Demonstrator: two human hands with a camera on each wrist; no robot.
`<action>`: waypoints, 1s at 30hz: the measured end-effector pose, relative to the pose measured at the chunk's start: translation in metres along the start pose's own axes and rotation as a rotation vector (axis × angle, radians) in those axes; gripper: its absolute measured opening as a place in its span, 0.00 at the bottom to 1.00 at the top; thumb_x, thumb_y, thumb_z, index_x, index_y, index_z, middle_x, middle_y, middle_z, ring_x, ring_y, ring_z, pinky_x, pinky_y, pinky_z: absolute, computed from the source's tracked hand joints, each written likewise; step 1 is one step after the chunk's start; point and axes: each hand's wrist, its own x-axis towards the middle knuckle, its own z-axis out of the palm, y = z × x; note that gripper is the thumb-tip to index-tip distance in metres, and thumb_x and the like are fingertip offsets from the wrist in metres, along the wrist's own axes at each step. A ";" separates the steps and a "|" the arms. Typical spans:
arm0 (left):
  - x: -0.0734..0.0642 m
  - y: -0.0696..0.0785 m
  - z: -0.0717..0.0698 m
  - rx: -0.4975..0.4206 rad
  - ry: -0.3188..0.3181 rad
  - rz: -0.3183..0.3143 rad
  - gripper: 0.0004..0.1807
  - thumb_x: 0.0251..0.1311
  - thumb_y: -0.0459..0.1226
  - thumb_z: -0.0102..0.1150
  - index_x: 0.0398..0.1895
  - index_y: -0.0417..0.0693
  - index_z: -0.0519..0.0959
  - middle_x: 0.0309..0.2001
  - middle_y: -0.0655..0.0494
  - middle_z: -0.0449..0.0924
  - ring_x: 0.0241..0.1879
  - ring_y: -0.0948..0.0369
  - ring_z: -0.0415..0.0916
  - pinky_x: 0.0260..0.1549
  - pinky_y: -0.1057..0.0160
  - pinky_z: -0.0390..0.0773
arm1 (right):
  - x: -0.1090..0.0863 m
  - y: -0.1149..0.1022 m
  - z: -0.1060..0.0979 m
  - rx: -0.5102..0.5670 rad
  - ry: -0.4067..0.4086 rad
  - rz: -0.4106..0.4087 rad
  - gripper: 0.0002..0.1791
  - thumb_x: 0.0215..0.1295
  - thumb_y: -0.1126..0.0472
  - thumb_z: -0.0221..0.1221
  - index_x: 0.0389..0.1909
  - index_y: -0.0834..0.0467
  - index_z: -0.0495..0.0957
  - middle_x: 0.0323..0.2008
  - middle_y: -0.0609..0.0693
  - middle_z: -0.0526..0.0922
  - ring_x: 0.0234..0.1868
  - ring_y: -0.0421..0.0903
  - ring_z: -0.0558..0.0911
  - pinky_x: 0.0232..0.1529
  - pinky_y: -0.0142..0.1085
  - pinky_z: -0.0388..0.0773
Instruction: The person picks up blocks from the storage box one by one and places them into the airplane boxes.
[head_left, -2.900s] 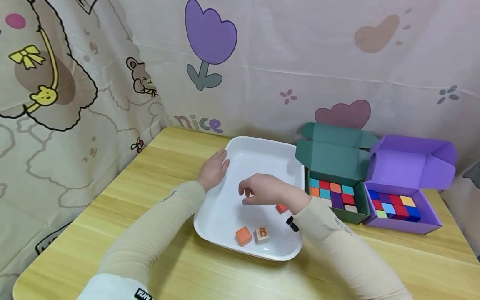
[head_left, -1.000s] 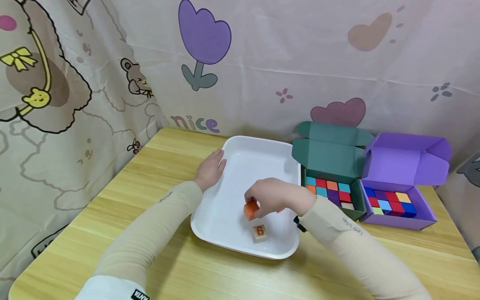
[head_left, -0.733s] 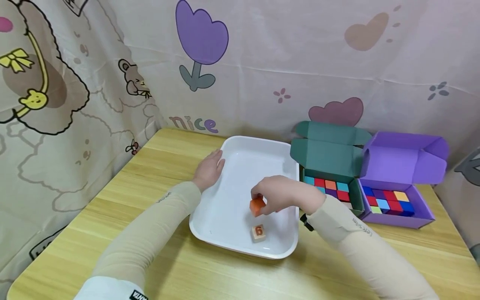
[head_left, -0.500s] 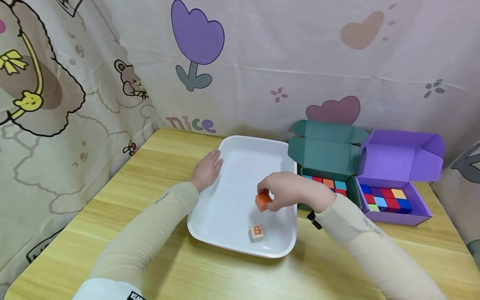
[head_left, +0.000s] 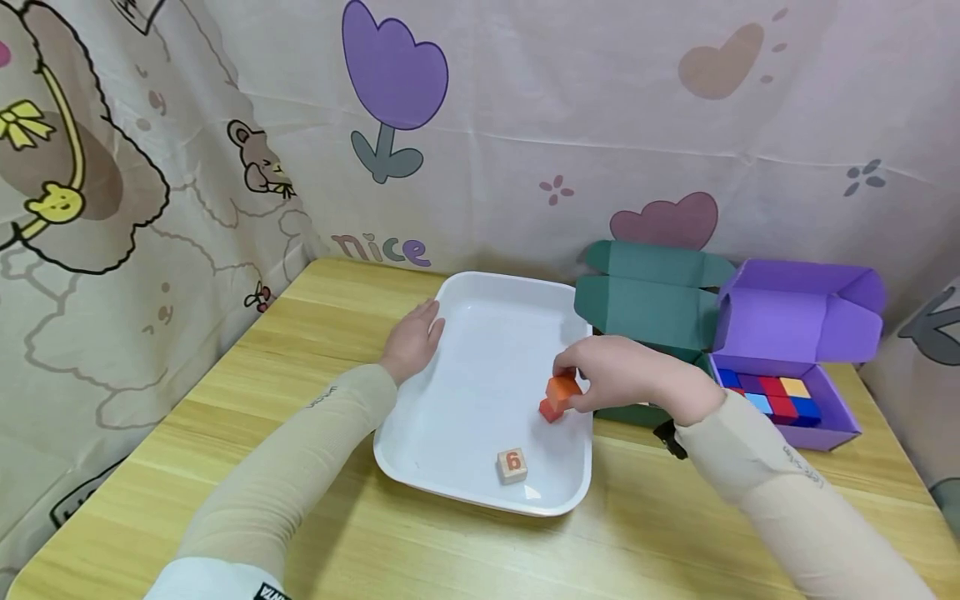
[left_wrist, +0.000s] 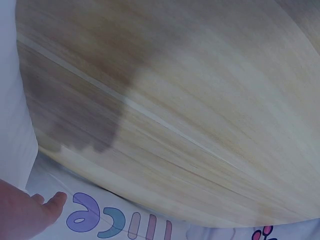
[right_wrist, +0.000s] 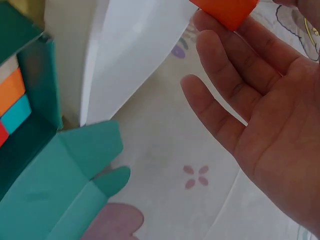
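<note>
My right hand (head_left: pixel 618 372) pinches an orange cube (head_left: pixel 562 392) between thumb and fingers, over the right side of a white tray (head_left: pixel 480 367). In the right wrist view the orange cube (right_wrist: pixel 227 11) shows at the fingertips, the other fingers loosely bent. A red cube (head_left: pixel 551 411) lies in the tray just below the held cube and is partly covered by it. Nearer the front of the tray sits a wooden cube (head_left: pixel 512 466) marked with a 6. My left hand (head_left: pixel 411 342) rests against the tray's left rim with its fingers extended.
Right of the tray stands a green box (head_left: pixel 637 414), lid raised, mostly behind my right hand; coloured cubes show inside it in the right wrist view. Beside it an uncovered purple box (head_left: pixel 843 417) holds several coloured cubes. A printed cloth (head_left: pixel 510 167) hangs behind the wooden table (head_left: pixel 360 533).
My right hand came down on the orange cube at the tray's front, picked it up and carried it right and away from me to the red cube. The left hand stayed at the rim.
</note>
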 end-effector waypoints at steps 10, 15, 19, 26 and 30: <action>0.001 0.002 0.001 0.000 0.008 0.009 0.28 0.73 0.43 0.32 0.69 0.34 0.55 0.72 0.41 0.52 0.71 0.46 0.51 0.72 0.52 0.51 | -0.029 0.018 -0.008 0.023 0.042 0.076 0.04 0.52 0.61 0.61 0.29 0.49 0.78 0.24 0.39 0.74 0.26 0.37 0.69 0.26 0.28 0.67; 0.001 0.003 0.001 -0.002 0.003 0.012 0.28 0.73 0.43 0.32 0.69 0.34 0.55 0.72 0.41 0.52 0.71 0.46 0.51 0.73 0.52 0.51 | -0.046 0.029 -0.012 0.035 0.053 0.110 0.06 0.52 0.61 0.61 0.31 0.48 0.79 0.24 0.38 0.74 0.26 0.37 0.69 0.25 0.27 0.67; 0.003 0.003 0.002 -0.002 0.006 0.023 0.28 0.73 0.43 0.32 0.69 0.33 0.55 0.71 0.40 0.52 0.71 0.46 0.51 0.72 0.52 0.51 | -0.060 0.040 -0.016 0.029 0.060 0.145 0.06 0.52 0.61 0.61 0.32 0.48 0.79 0.24 0.38 0.74 0.25 0.36 0.69 0.24 0.27 0.67; 0.002 0.000 0.001 -0.009 -0.004 0.015 0.28 0.73 0.43 0.32 0.70 0.33 0.54 0.72 0.40 0.51 0.72 0.46 0.49 0.73 0.51 0.50 | -0.087 0.065 -0.021 0.053 0.038 0.219 0.10 0.54 0.61 0.61 0.39 0.52 0.80 0.29 0.39 0.78 0.29 0.37 0.72 0.27 0.28 0.70; 0.002 -0.002 0.001 -0.015 0.000 0.010 0.29 0.73 0.43 0.32 0.70 0.34 0.54 0.72 0.41 0.51 0.72 0.46 0.50 0.73 0.52 0.50 | -0.100 0.081 -0.019 0.081 0.039 0.274 0.13 0.54 0.60 0.63 0.41 0.56 0.80 0.29 0.41 0.79 0.28 0.37 0.73 0.26 0.27 0.72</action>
